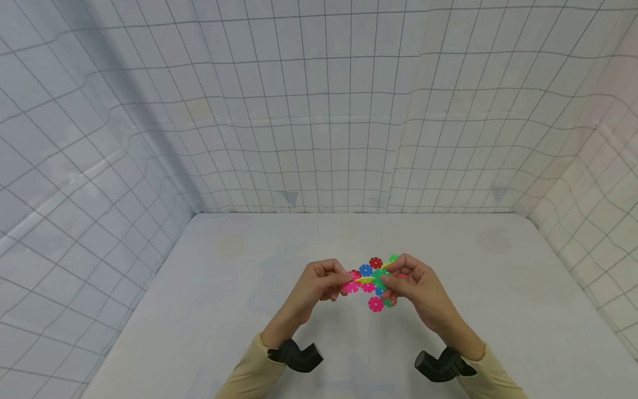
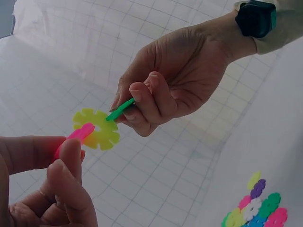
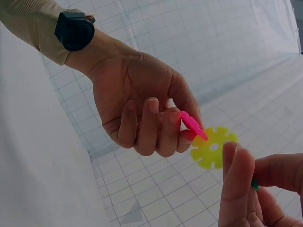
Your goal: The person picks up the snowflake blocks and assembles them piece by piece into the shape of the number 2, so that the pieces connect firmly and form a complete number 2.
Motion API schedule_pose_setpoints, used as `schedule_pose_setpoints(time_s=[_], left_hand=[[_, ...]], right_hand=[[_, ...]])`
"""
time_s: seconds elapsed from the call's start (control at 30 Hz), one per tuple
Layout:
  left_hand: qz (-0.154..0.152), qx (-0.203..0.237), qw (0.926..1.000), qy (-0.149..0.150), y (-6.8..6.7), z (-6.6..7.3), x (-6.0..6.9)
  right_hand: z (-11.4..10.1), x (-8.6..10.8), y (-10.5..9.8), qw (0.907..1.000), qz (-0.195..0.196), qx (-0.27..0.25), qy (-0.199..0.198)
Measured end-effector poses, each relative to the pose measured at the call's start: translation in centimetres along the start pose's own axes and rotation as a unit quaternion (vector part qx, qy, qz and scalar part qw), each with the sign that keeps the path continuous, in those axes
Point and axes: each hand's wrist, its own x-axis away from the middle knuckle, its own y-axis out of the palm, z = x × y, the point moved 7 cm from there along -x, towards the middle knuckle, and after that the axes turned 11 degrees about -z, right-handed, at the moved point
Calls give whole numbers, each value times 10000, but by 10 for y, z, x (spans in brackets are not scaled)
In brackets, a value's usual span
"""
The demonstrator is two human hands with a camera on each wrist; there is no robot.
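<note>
Booth-like encl. [image 1: 89, 183] w/ grid-lined walls [image 1: 349, 111] round a wht. table [image 1: 199, 299].

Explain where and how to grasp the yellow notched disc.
Probably pinch the yellow notched disc by its bare rim between the pink disc and green disc, from the person's side, since the head view shows it nearly edge-on.

left grip [image 1: 319, 285] pinching | right grip [image 1: 420, 288] pinching | forearms [image 1: 256, 363] angled inward
</note>
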Motion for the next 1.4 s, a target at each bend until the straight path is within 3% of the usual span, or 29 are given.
schedule_pose_setpoints(time_s=[0.23,0.4,0.63,0.8,1.03,1.23,1.4], left_hand=[[24,-1047,9933,492,2,8,1],[219,-1484,9856,778,1,15,3],[267,-1448,9824,1145,7,21,7],[304,-1424,9823,1177,10,23,9],[239,-1560,9801,1205,14,31,10],[257,-1590,9784,1297,22,51,16],[334,-1634,9752,1453,22,53,17]], right_hand=[[-2,0,0,9997,67,214,-45],[-9,1,4,9985,-58,452,-313],[-17,4,7,9938,18,811,-765],[-19,4,9,9912,0,821,-1035],[-18,3,9,9899,-192,732,-1198],[-18,3,9,9881,-362,701,-1320],[-18,2,9,9890,-423,583,-1288]])
